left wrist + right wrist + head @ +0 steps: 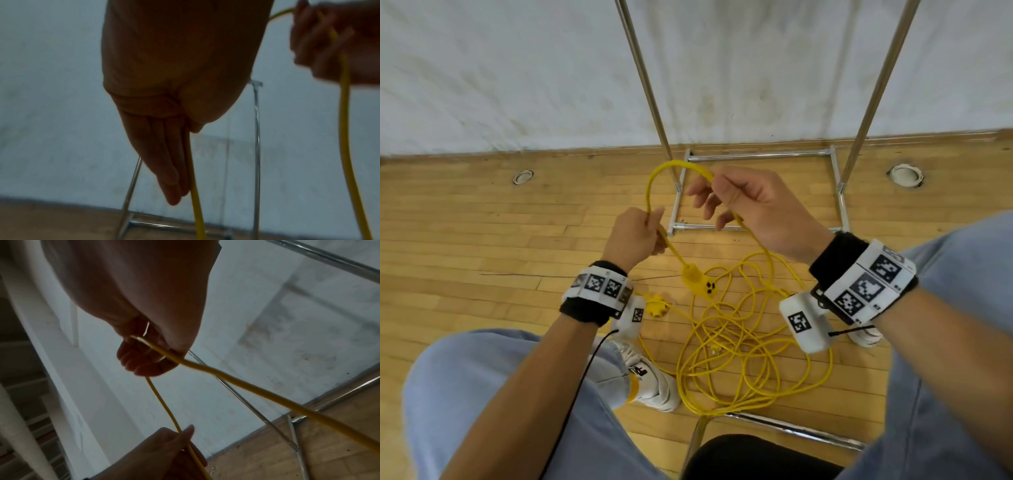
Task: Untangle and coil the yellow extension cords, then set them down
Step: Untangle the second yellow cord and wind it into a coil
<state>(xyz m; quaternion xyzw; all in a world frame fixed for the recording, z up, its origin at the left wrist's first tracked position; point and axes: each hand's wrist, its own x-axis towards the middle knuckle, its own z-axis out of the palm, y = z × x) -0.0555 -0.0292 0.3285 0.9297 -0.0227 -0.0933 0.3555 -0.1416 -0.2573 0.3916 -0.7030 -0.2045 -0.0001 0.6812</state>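
Two hands hold one yellow cord (722, 346) above the wooden floor (482, 240) in the head view. The left hand (633, 236) pinches it just above a hanging socket block (700, 279); the right hand (753, 205) grips it further along, so an arch of cord stands between them. Most of the cord lies in loose tangled loops on the floor between the person's shoes, near a metal rack (756, 157) by the wall.

From the left wrist, the left hand's fingers (164, 162) lie along a thin yellow strand (195, 203).

From the right wrist, the right hand's fingers (141, 360) curl round the smooth, round cord (246, 391).
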